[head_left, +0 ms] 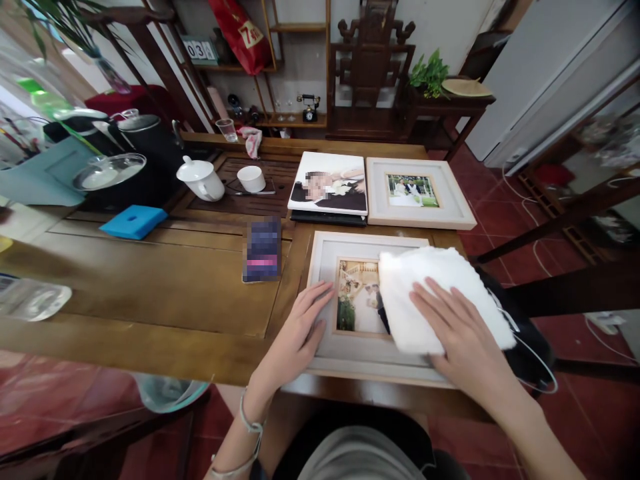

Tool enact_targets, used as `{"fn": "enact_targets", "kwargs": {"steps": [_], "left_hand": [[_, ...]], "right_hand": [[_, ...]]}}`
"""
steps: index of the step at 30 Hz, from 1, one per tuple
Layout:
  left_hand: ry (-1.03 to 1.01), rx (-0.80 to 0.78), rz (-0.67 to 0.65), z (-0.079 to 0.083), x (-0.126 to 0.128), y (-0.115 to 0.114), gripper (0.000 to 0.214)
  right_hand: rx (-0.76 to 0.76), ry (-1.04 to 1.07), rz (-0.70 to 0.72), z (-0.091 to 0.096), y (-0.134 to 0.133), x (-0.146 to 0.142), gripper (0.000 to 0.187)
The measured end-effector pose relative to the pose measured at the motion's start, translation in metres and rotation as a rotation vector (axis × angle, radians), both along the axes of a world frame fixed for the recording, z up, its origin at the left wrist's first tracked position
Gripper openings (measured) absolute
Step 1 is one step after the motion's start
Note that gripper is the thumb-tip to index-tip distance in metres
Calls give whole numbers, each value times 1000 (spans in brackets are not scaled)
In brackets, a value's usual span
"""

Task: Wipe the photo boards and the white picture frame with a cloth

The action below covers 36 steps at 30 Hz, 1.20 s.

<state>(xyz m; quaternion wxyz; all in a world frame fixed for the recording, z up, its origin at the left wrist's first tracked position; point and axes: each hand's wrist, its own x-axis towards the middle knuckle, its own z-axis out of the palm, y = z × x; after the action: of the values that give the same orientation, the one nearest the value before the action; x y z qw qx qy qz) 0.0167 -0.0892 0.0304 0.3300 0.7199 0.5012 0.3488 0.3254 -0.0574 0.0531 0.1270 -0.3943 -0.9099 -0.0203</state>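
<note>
Picture frame (pixel 360 353) lies flat on counter (pixel 210 267), at near edge. Right hand (pixel 457 327) lies on white cloth (pixel 415 327), which covers right part of picture frame; fingers extended, open. Left hand (pixel 297 330) touches left side of picture frame, fingers also open. Second frame (pixel 450 193) lies just beyond.

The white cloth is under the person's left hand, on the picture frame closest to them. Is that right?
Not quite: the head view shows the white cloth under the person's right hand, not the left. It does lie on the picture frame closest to them.
</note>
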Motion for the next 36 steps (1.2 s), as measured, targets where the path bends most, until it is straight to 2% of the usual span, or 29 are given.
{"fn": "enact_targets", "kwargs": {"steps": [3, 5, 7, 11, 13, 15, 17, 19, 22, 24, 26, 28, 30, 32, 34, 36], "left_hand": [[9, -4, -10, 0, 0, 2, 55], [16, 3, -22, -2, -1, 2, 54], [26, 15, -36, -4, -2, 2, 54], [45, 36, -60, -7, -4, 4, 52], [46, 45, -61, -8, -4, 4, 52], [45, 48, -51, -8, -3, 4, 52], [40, 42, -36, -8, -2, 4, 52], [31, 35, -21, -8, -1, 3, 52], [12, 36, -17, -9, -1, 2, 51], [-1, 46, -28, -10, -1, 2, 50], [-9, 50, -43, -10, -3, 1, 50], [-8, 46, -56, -11, -4, 2, 50], [0, 44, -70, -11, -5, 2, 50], [11, 48, -72, -12, -6, 3, 51], [16, 55, -57, -13, -6, 4, 51], [13, 58, -40, -13, -5, 4, 51]], "right_hand": [[-82, -42, 96, 9, -28, 1, 93], [-118, -36, 108, 11, -30, 3, 92], [-117, -1, 51, 9, -16, 3, 91], [-11, 65, -157, -1, 42, -2, 79], [26, 29, -190, -4, 63, -11, 75], [23, -51, -160, -4, 66, -21, 74], [-5, -122, -98, -1, 48, -28, 74], [-43, -154, -18, 5, 17, -28, 78], [-111, -160, 137, 19, -29, -14, 91], [-164, -150, 189, 27, -38, 0, 98], [-207, -138, 159, 30, -25, 8, 98], [-207, -125, 69, 26, 4, 5, 91], [-148, -111, -51, 17, 35, -7, 81], [-69, -99, -154, 7, 56, -25, 74], [-50, -118, -175, 1, 57, -42, 73], [-95, -155, -122, 1, 39, -52, 76]]}}
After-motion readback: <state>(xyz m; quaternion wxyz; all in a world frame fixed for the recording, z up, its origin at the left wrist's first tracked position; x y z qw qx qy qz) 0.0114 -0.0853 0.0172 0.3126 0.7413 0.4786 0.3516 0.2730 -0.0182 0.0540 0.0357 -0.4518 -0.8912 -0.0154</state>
